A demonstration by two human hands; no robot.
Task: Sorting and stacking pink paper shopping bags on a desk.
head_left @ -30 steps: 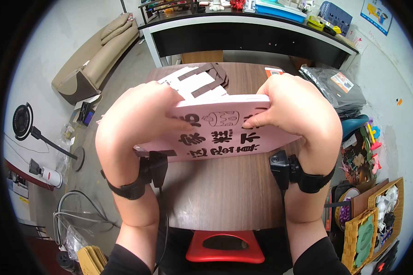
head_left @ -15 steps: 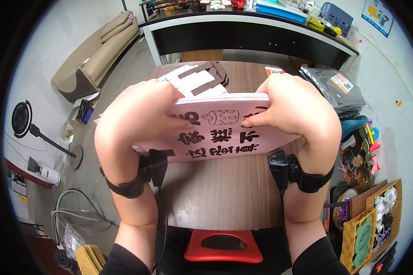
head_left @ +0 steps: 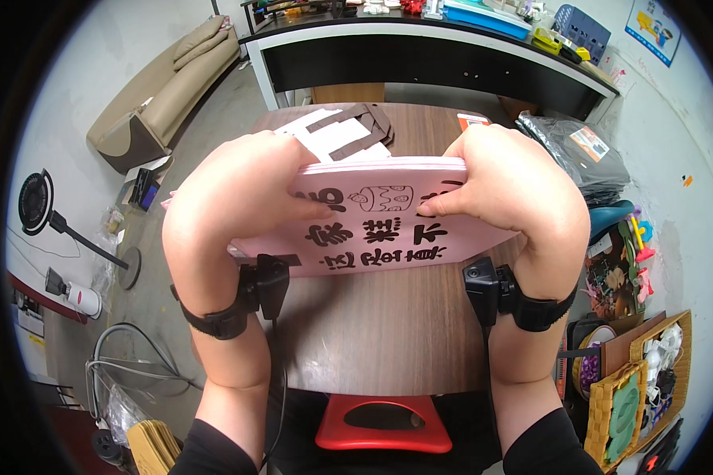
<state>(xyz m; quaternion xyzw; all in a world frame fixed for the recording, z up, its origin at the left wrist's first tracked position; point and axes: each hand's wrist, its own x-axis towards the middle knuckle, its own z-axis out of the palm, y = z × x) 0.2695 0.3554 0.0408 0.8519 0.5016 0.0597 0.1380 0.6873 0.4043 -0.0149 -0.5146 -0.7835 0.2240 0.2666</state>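
A stack of flat pink printed sheets (head_left: pixel 348 252), with bold black writing and a cake drawing, stands tilted on its long edge over the brown table. Several layers show along its top edge; whether they are folded bags or boxes I cannot tell. My left hand (head_left: pixel 249 186) grips the upper left of the stack, thumb on the near face, fingers hidden behind. On the upper right, my right hand (head_left: pixel 495 178) holds it the same way, thumb beside the drawing. Just beyond the stack lie white pieces (head_left: pixel 321 136) with dark brown strips (head_left: pixel 364 134).
The wooden table (head_left: pixel 372 340) has an orange-and-white card (head_left: pixel 472 120) at its far right. Plastic-wrapped dark packs (head_left: pixel 574 154) and a woven basket (head_left: pixel 618 412) are on the right. A red stool (head_left: pixel 384 443) stands at the near edge, a lamp stand (head_left: pixel 87 233) at left.
Both hands still hold the pink stack in nearly the same place. Its top edge has risen very slightly in the picture.
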